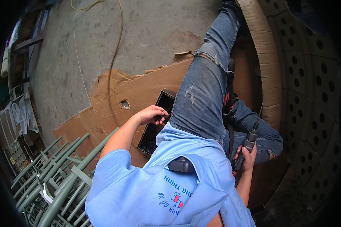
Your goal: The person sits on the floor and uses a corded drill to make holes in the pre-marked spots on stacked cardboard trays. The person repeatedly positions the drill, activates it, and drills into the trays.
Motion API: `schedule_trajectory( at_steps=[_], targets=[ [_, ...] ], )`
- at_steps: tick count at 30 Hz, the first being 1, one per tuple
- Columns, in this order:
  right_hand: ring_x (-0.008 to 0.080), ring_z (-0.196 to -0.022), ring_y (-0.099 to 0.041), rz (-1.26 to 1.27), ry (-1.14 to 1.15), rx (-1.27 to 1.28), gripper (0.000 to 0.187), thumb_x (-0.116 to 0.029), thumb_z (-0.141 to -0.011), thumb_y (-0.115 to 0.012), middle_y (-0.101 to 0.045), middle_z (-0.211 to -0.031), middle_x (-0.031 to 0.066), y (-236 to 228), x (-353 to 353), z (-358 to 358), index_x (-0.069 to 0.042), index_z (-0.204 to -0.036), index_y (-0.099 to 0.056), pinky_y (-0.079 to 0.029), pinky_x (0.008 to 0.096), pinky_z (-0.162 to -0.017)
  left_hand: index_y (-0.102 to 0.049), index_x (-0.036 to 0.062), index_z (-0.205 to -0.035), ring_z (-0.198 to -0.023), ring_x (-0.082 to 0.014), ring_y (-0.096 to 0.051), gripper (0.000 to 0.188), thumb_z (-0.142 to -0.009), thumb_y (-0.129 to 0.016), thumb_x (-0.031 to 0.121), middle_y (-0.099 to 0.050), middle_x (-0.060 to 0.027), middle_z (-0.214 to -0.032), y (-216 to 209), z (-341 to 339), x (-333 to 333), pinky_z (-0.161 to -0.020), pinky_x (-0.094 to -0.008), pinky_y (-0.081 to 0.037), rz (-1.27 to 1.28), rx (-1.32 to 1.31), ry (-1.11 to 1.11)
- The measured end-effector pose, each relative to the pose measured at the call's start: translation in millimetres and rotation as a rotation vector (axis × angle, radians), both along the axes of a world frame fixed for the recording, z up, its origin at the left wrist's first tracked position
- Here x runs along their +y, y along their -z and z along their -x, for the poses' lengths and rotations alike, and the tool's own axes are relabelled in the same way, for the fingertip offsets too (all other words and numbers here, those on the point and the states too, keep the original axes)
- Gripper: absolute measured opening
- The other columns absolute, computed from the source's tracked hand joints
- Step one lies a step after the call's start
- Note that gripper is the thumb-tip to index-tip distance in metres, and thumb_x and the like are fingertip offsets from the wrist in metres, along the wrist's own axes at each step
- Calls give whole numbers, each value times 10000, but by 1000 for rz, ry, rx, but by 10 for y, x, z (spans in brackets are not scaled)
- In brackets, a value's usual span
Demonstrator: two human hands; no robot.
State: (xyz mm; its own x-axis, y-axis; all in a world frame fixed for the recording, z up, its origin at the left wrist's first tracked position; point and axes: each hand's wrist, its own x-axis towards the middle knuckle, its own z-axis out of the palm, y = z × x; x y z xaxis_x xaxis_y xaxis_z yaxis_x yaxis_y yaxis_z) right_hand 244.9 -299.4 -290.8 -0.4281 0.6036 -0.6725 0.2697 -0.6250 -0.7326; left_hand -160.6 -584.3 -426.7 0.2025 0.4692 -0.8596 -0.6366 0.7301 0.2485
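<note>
My right hand point(247, 156) is wrapped round a dark inline power screwdriver point(250, 140), whose long thin bit points up and away from me beside my bent knee. To the left of my outstretched thigh, my left hand point(154, 114) hovers over an open black box point(150, 137). Its fingers are pinched together. Small dark bits show at the fingertips, too small to make out. Dark little pieces lie on the bottom of the box, part of which my hand and shirt hide.
Flattened cardboard point(140, 87) lies beneath me on the concrete floor point(147, 34). A yellowish hose point(119, 38) runs across both. Green metal frames point(70, 178) are stacked at the left. A curved cardboard-like edge point(267, 56) and panels with round dark holes point(314, 102) stand at the right.
</note>
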Motion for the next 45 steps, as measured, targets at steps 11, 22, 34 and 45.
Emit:
schedule_trajectory(
  at_steps=[11, 22, 34, 45],
  targets=[
    [178, -554, -605, 6, -9, 16, 495, -204, -875, -715, -595, -794, 102, 7, 9, -3, -47, -1240, -420, -546, 309, -520, -662, 27, -1082, -718, -158, -633, 332, -1043, -574, 344, -628, -42, -785, 86, -17, -134, -593, -266, -496, -5, 23, -43],
    [164, -543, -615, -6, -4, 2, 433, -126, -859, -714, -599, -761, 73, 9, 27, -56, -35, -1188, -448, -535, 299, -504, -592, 44, -994, -684, -170, -507, 269, -1010, -612, 312, -567, -68, -818, -370, 26, 33, -559, -270, -411, -223, -165, -360],
    [134, -575, -606, -28, -98, 116, 434, -67, -845, -730, -584, -837, 50, -258, 196, -28, -29, -1189, -467, -522, 293, -532, -558, 52, -1327, -799, -134, -591, 295, -1043, -554, 134, -633, -94, -989, -1119, -67, 2315, -614, -250, -475, -671, 52, -270],
    [98, -578, -586, -139, -163, 253, 506, -91, -822, -758, -580, -828, 42, -607, 263, 155, -11, -1216, -450, -502, 280, -521, -555, 35, -1316, -751, -119, -585, 392, -1083, -478, 342, -638, -68, -908, -1560, -814, 3669, -564, -230, -422, -817, 51, 40]
  ],
)
